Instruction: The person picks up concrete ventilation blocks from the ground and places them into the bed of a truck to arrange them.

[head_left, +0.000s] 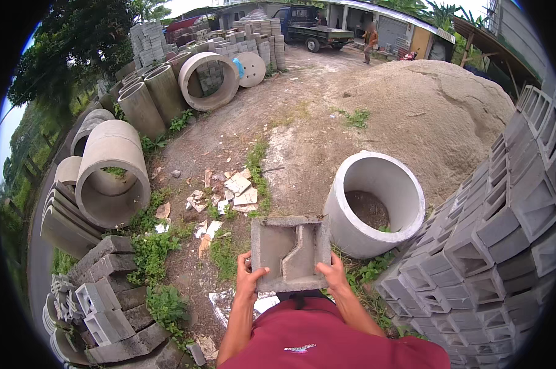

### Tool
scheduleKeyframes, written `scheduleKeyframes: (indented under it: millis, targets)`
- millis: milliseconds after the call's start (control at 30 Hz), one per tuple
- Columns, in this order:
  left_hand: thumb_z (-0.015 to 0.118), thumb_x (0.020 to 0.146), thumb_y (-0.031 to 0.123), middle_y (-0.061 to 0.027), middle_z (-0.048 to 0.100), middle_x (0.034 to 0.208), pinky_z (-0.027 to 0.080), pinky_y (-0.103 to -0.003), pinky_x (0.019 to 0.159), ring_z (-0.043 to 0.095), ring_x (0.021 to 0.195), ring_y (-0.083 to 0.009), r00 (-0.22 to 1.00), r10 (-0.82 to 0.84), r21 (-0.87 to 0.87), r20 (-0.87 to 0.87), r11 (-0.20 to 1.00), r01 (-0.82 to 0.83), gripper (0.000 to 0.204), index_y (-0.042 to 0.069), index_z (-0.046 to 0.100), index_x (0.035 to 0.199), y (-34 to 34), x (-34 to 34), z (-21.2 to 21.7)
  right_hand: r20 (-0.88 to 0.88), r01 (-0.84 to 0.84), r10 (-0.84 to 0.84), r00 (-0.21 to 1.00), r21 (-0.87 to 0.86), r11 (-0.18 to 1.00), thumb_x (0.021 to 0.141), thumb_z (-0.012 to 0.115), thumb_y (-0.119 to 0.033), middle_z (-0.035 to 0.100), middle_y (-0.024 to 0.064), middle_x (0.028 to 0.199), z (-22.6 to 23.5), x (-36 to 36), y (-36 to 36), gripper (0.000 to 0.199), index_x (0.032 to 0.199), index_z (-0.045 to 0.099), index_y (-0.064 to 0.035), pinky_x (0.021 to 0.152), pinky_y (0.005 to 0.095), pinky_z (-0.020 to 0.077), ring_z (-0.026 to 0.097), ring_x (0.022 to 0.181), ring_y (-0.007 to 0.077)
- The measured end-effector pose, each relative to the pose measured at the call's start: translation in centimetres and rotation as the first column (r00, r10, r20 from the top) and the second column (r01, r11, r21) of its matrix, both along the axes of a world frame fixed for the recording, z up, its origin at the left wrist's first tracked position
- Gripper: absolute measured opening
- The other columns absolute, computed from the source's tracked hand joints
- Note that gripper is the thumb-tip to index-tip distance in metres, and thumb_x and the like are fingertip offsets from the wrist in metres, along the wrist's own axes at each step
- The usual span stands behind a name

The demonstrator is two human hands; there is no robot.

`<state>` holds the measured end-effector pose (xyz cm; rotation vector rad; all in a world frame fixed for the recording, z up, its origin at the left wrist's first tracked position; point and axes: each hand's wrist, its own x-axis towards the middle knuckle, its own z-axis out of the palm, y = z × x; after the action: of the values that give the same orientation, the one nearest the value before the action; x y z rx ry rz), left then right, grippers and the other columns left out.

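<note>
A square grey concrete vent block is held up in front of my body, its face turned up toward me. A bent rib divides its inside into two hollows. My left hand grips the block's left edge, with the thumb over the rim. On the opposite edge my right hand is closed the same way, its thumb lying on the near right corner. The fingers beneath the block are partly hidden. Just beyond my right hand stands a wide concrete ring, upright on the ground.
Stacked hollow blocks rise close on my right. To the left lie concrete pipes and more blocks. Broken pieces litter the ground ahead. Farther off are a sand heap, a truck and a person.
</note>
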<state>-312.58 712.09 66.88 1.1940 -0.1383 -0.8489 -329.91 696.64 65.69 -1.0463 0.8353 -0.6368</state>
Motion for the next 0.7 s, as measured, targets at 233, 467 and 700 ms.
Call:
scheduleKeyframes:
  millis: [233, 467, 700]
  targets:
    - [0.065, 0.065, -0.001, -0.0156, 0.056, 0.104, 0.053, -0.039, 0.074, 0.060, 0.090, -0.0268, 0.999, -0.027, 0.058, 0.021, 0.998, 0.026, 0.061, 0.008, 0.039, 0.120, -16.6, 14.1, 2.1, 0.000, 0.033, -0.033, 0.999, 0.023, 0.999, 0.070, 0.065, -0.006, 0.061, 0.0115, 0.103, 0.4, 13.6, -15.8, 0.055, 0.121, 0.050, 0.0074, 0.076, 0.0294, 0.0481, 0.059, 0.087, 0.0177]
    - [0.068, 0.064, -0.002, -0.0174, 0.053, 0.112, 0.054, -0.039, 0.077, 0.059, 0.097, -0.0279, 0.989, -0.146, 0.008, -0.025, 0.989, 0.146, 0.065, 0.007, 0.039, 0.122, -33.0, 24.7, 2.6, -0.022, 0.227, -0.227, 0.974, -0.001, 0.974, 0.069, 0.061, -0.006, 0.060, 0.0060, 0.087, 1.8, 22.9, -30.0, 0.043, 0.111, 0.056, 0.0027, 0.069, 0.0288, 0.0447, 0.056, 0.074, 0.0153]
    - [0.067, 0.066, -0.002, -0.0160, 0.055, 0.109, 0.053, -0.040, 0.077, 0.060, 0.093, -0.0272, 0.959, -0.280, -0.050, -0.029, 0.959, 0.279, 0.061, 0.008, 0.039, 0.119, -52.9, 37.4, 0.8, 0.005, 0.284, -0.284, 0.959, -0.029, 0.959, 0.069, 0.060, -0.005, 0.060, 0.0070, 0.086, 2.3, 34.1, -47.8, 0.044, 0.112, 0.055, 0.0031, 0.068, 0.0283, 0.0441, 0.055, 0.074, 0.0154]
